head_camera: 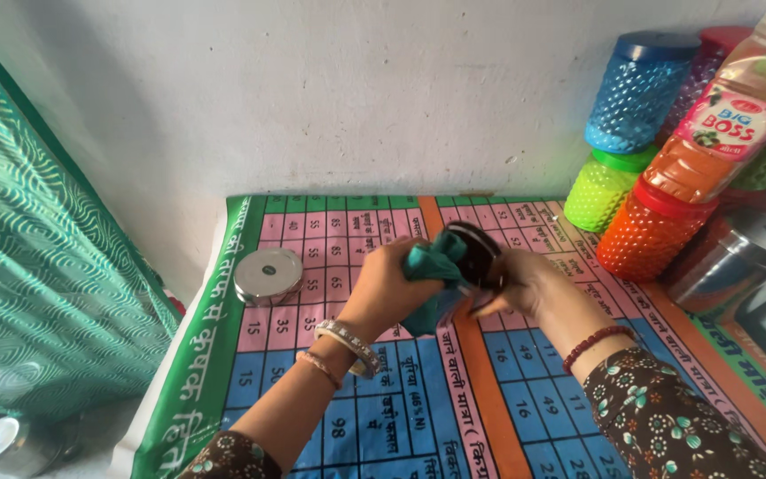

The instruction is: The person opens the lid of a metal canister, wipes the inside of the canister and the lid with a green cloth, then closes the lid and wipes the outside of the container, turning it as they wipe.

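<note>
My left hand (394, 286) grips a bunched teal cloth (433, 266) and presses it against a small round dark container (479, 253). My right hand (527, 282) holds that container tilted, its open mouth facing the cloth. Both hands hover above a shelf covered with a printed sheet (525, 399) of pink, blue and orange squares. A round steel lid (269, 275) lies flat on the sheet to the left of my left hand. Bangles sit on my left wrist, a red bead bracelet on the right.
Dimpled plastic jars stand stacked at the back right: blue (637, 93), green (606, 188), orange (653, 229). A bottle of orange liquid (738, 115) leans over them, next to a steel container (738, 257). A green patterned curtain (37, 266) hangs on the left; a white wall is behind.
</note>
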